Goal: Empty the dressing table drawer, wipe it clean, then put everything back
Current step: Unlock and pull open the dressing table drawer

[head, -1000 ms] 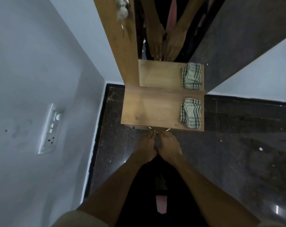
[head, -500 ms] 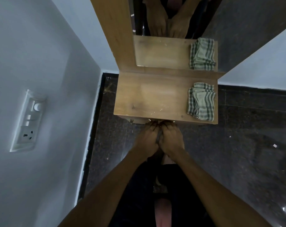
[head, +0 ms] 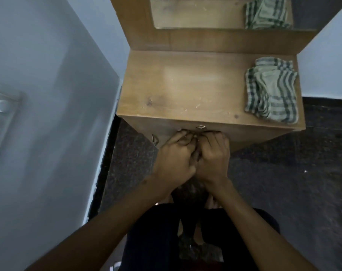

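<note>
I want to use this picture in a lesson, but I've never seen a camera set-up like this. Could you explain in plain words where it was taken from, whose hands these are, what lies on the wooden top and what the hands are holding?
There is no machine here: a person wears one wide-angle camera on the head, so you look down along their own arms. The wooden dressing table stands against a wall, with a mirror behind it. On the table's right side lies a folded green checked cloth, which the mirror also reflects. The left hand and right hand meet at the drawer front, just under a small metal lock. Their fingers curl at its lower edge, seemingly to pull; the exact hold is hidden. The drawer looks closed.
</note>
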